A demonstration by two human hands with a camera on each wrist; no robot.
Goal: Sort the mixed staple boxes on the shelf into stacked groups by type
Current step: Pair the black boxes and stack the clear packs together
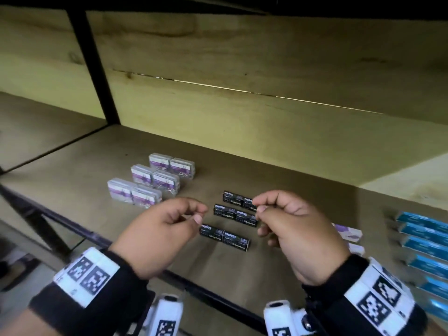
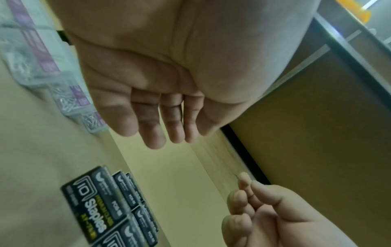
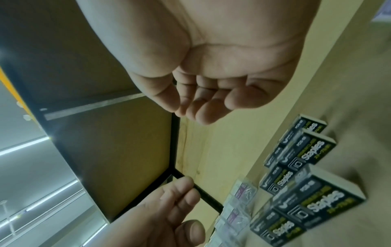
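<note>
Both hands hover empty over the black staple boxes (image 1: 228, 220): left hand (image 1: 160, 235) and right hand (image 1: 298, 229) loosely curled, gripping nothing. Clear purple-label boxes (image 1: 151, 181) sit left-behind the black ones on the shelf (image 1: 72, 170). Only the head view shows blue boxes (image 1: 426, 241) far right of them; the wrist views show "Staples" print.

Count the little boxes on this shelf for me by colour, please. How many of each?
Black boxes: 6
Clear boxes with purple labels: 6, seen from above
White and purple boxes: 2, partly behind the right hand
Blue boxes: 6 in view, cut off at the picture's edge
Total: 20 in view
</note>
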